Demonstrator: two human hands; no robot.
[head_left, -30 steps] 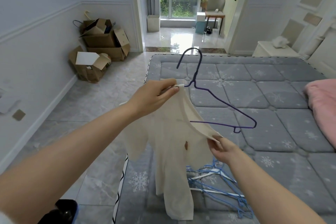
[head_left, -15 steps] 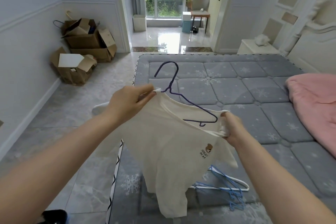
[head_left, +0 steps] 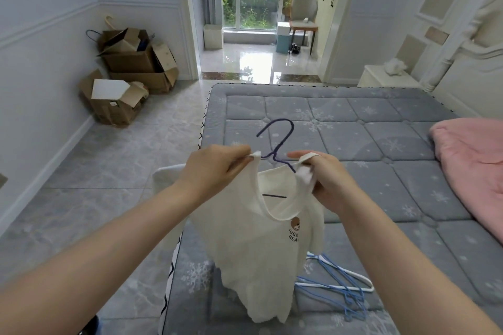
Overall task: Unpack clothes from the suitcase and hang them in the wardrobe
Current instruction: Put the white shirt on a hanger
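Observation:
A cream T-shirt (head_left: 258, 247) with a small bear print hangs in front of me over the mattress corner. A dark purple wire hanger (head_left: 279, 141) sits inside it; its hook sticks up out of the neck hole and its lower bar shows through the collar. My left hand (head_left: 215, 168) pinches the left side of the collar. My right hand (head_left: 324, 179) grips the right side of the collar and shoulder. No suitcase or wardrobe interior is visible.
A grey quilted mattress (head_left: 353, 128) fills the right. Several blue and white wire hangers (head_left: 334, 283) lie on it below the shirt. A pink blanket (head_left: 473, 166) lies at right. Cardboard boxes (head_left: 128, 76) stand by the left wall. A doorway leads to a tiled room with a chair (head_left: 303, 13).
My right hand has come up from the shirt's lower edge to the collar. The hanger's shoulders have slid inside the shirt, leaving only the hook out. Both hands have moved closer together.

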